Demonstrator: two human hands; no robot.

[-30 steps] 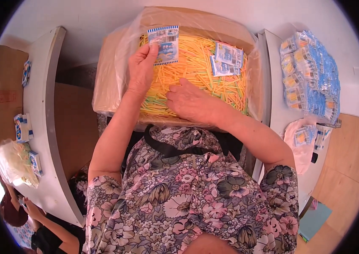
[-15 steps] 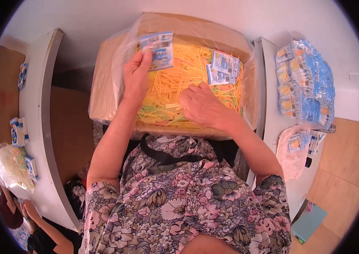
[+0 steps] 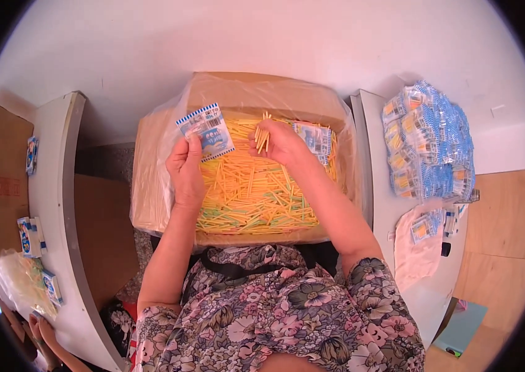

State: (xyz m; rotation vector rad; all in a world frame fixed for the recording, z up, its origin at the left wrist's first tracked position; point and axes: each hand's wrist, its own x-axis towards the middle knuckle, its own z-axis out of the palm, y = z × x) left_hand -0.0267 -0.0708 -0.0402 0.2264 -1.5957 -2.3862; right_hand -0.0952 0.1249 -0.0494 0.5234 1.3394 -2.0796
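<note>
In my left hand [image 3: 186,173], a small flat blue-and-white plastic packet [image 3: 213,135] is pinched by its lower left side and tilted. My right hand [image 3: 282,146] grips a small bundle of thin yellow sticks [image 3: 263,134], raised close to the packet. Both hands are over a cardboard carton [image 3: 237,90] lined with clear plastic film. Loose sticks [image 3: 250,195], mostly yellow with some green and orange, fill it. More blue-and-white packets [image 3: 315,141] lie on the sticks at the right, partly hidden behind my right hand and wrist.
On the right-hand table, a big pile of filled packets [image 3: 429,146] stands behind a pink cloth [image 3: 416,257] with several packets on it. The left-hand table [image 3: 58,186] bears small boxes and a clear bag [image 3: 21,282]. Another person's hands [image 3: 42,332] show at lower left.
My right hand has lifted out of the sticks with a bundle in it and come nearer the packet. My left hand has tilted the packet. The view has shifted, so the carton appears lower.
</note>
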